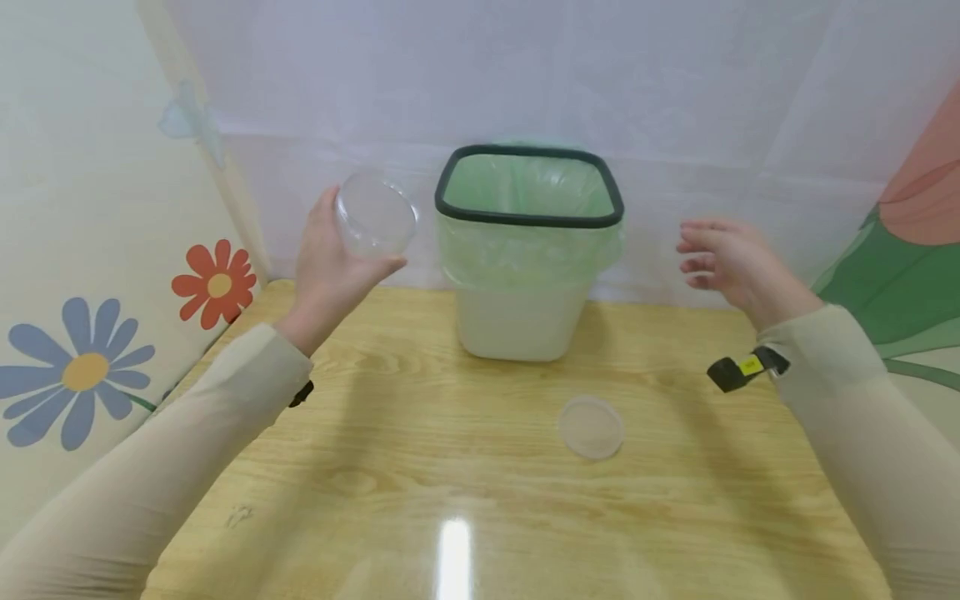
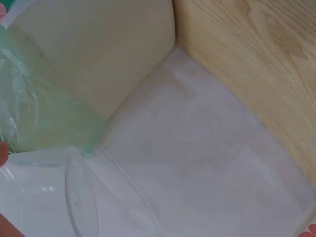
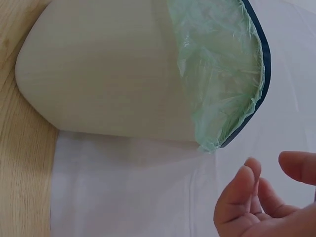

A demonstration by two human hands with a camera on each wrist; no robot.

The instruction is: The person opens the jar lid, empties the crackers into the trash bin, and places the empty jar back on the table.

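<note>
My left hand (image 1: pixel 330 258) grips a clear round plastic container (image 1: pixel 377 214), raised beside the left side of the trash bin. Thumb and fingers lie around its wall, and in the left wrist view the container (image 2: pixel 49 192) shows at the lower left corner. To the right of the bin hovers my right hand (image 1: pixel 723 258), fingers loosely bent, holding nothing. The white trash bin (image 1: pixel 521 321) has a black rim (image 1: pixel 528 221) and a green bag (image 1: pixel 525 254) folded over its edge. A clear round lid (image 1: pixel 591 427) lies flat on the table in front of the bin.
The bin stands at the back of the wood-grain table (image 1: pixel 420 483), against a pale cloth wall (image 1: pixel 697 92). A flower-printed panel (image 1: pixel 82 200) borders the left side, and another print (image 1: pixel 922 250) the right.
</note>
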